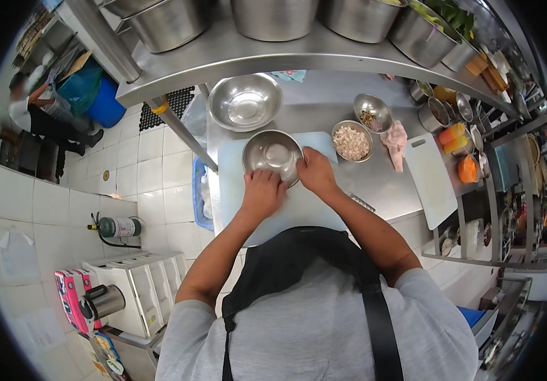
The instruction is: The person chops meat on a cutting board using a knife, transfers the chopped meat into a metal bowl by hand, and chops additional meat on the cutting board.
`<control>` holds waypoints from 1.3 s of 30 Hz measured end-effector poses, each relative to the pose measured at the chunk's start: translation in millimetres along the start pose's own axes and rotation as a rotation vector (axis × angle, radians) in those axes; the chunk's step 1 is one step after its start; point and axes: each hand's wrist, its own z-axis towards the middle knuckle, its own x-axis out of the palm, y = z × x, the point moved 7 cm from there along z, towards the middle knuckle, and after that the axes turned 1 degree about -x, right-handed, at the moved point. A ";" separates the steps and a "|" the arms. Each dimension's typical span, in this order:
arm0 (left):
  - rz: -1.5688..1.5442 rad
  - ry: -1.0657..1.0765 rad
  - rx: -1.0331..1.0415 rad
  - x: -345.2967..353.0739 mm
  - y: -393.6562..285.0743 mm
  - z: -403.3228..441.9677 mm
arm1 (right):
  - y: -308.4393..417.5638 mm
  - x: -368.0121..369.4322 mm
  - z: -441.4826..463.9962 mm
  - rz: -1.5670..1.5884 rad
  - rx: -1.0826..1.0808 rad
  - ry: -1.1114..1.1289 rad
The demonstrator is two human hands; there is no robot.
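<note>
A steel mixing bowl (264, 147) stands on the large pale cutting board (235, 190) in front of me, and its inside looks bare. My right hand (316, 171) is closed on the bowl's right rim. My left hand (263, 193) has its fingers curled over the near rim, slightly blurred. To the right, a small metal bowl holds chopped pinkish-white pieces (351, 141). Behind it, another metal bowl (381, 105) has brownish bits in it. A crumpled pink cloth (395, 143) lies beside them.
A wide steel basin (245, 100) sits behind the board. A white cutting board (431, 181) lies at right, near metal containers and an orange tub (469, 169). Overhead, a steel shelf (286, 61) carries deep pans. Another person (29, 105) stands far left by a blue bin (106, 105).
</note>
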 end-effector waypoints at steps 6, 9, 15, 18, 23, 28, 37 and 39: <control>-0.088 -0.017 0.065 -10.1 -8.0 -37.9 | -23.7 -2.3 -0.9 0.010 0.025 -0.034; -0.098 -0.039 0.048 -5.0 4.5 -64.1 | -45.2 -17.8 -0.6 -0.026 0.090 -0.011; 0.028 0.059 -0.098 25.6 12.0 -81.5 | -123.5 -111.1 -57.7 0.698 0.511 -0.130; 0.036 0.016 -0.129 29.5 9.4 -63.6 | -181.1 -161.5 -109.0 0.751 0.633 -0.289; 0.043 0.041 -0.081 46.6 14.6 -38.0 | -263.1 -194.9 -182.3 0.823 0.839 -0.566; 0.062 0.121 -0.054 27.4 7.5 -38.1 | -299.4 -180.2 -217.9 0.850 0.931 -0.609; -0.182 -0.215 -0.278 -2.4 63.6 -75.1 | -141.0 -135.1 -161.6 -0.170 0.067 -0.065; -0.248 -0.266 -0.377 -1.4 78.2 -76.7 | -133.5 -108.0 -137.4 -0.165 0.009 0.093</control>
